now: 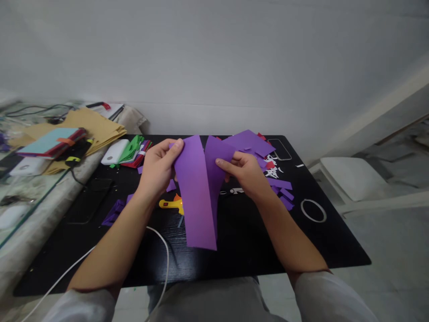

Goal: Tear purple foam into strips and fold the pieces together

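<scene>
Both my hands hold up a purple paper sheet (197, 197) folded lengthwise above a black table (254, 250). My left hand (161, 167) pinches the top left edge of the sheet, thumb on the front. At the sheet's top right, my right hand (246, 172) grips the other flap with its fingers closed. The lower end of the sheet hangs down towards me. Under the sheet lies a yellow cutter (170, 204), partly hidden.
Purple paper scraps (283, 192) and another purple sheet (250, 142) lie right of my hands. A tape ring (313, 210) sits near the right edge. Green and red papers (134, 152), a white box (114, 152), brown envelopes (97, 127) and a white cable (164, 255) are on the left.
</scene>
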`<state>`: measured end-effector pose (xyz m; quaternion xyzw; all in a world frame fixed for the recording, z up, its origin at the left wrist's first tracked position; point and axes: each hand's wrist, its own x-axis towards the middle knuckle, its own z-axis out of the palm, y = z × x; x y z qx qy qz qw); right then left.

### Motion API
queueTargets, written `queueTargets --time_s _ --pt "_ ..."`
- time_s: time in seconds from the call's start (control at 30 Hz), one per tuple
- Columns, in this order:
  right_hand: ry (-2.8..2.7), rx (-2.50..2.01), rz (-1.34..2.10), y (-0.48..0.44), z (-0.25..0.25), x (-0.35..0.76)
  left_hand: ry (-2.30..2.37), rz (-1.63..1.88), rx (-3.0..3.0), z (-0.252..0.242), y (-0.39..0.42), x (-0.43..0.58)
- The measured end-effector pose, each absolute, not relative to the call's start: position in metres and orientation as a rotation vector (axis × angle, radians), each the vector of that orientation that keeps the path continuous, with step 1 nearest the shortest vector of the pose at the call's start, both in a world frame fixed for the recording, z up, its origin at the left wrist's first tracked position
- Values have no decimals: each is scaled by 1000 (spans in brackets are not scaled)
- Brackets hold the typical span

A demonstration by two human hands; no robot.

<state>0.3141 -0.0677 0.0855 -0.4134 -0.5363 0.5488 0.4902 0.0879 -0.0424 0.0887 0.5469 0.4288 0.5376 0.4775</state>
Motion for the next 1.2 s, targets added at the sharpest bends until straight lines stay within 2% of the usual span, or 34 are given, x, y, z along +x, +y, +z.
queueTargets --time_s 0.13,0.33,0.9,1.2 --pt "-1292 -1058 1178 -69 86 313 916 1173 1231 88 -42 90" --pt "-1218 -1041 1117 -66 85 316 923 1212 1363 85 -49 95" --pt "-1200 -1062 1066 -71 90 313 1164 1768 1647 76 -39 100" --pt "-1199 -944 1516 -74 83 300 1116 1708 1502 76 -40 102"
